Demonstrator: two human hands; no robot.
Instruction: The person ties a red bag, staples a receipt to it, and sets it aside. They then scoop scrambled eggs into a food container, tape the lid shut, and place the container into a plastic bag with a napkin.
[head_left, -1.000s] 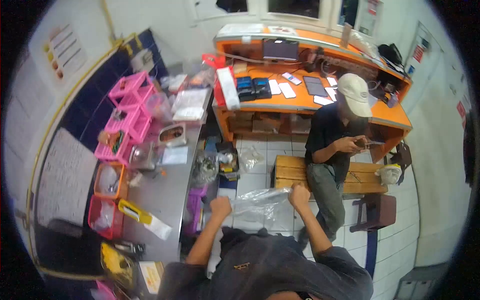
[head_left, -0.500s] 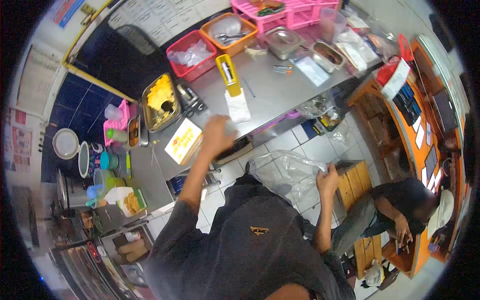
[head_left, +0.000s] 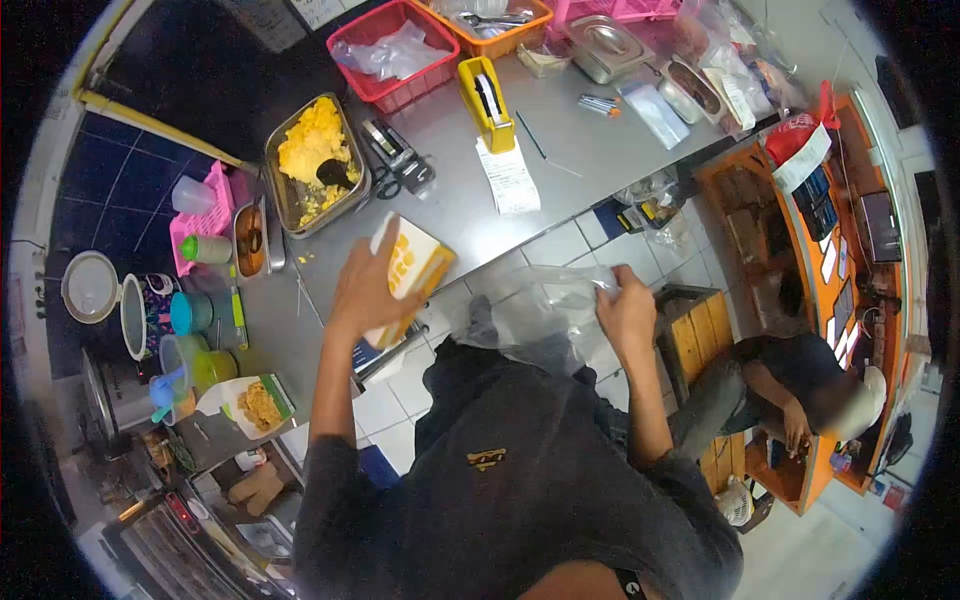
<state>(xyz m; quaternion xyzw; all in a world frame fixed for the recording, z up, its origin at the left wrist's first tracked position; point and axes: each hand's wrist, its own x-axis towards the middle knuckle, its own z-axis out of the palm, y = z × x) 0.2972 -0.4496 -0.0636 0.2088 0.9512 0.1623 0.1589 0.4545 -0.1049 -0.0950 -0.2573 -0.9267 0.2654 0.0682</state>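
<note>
My left hand (head_left: 362, 292) grips a white and yellow food box (head_left: 418, 268) with orange lettering, tilted at the front edge of the steel counter (head_left: 440, 205). In my right hand (head_left: 628, 312) is the rim of a clear plastic bag (head_left: 545, 312), which hangs partly spread in front of my body. The bag's mouth faces roughly toward the box, with a gap between the two. A printed receipt (head_left: 510, 182) lies on the counter beyond the box, tucked against a yellow tape dispenser (head_left: 487, 105).
A metal pan of yellow food (head_left: 275, 185) stands left of a black device (head_left: 400, 155). Red (head_left: 440, 65) and orange baskets (head_left: 515, 42) line the back. Fried food in a paper box (head_left: 285, 400) sits at left. Another person (head_left: 790, 385) sits at right by a wooden bench (head_left: 700, 330).
My left hand has come back from over the counter and taken hold of the box, lifting it off the counter. The bag has shifted left, nearer the box. The view has moved too.
</note>
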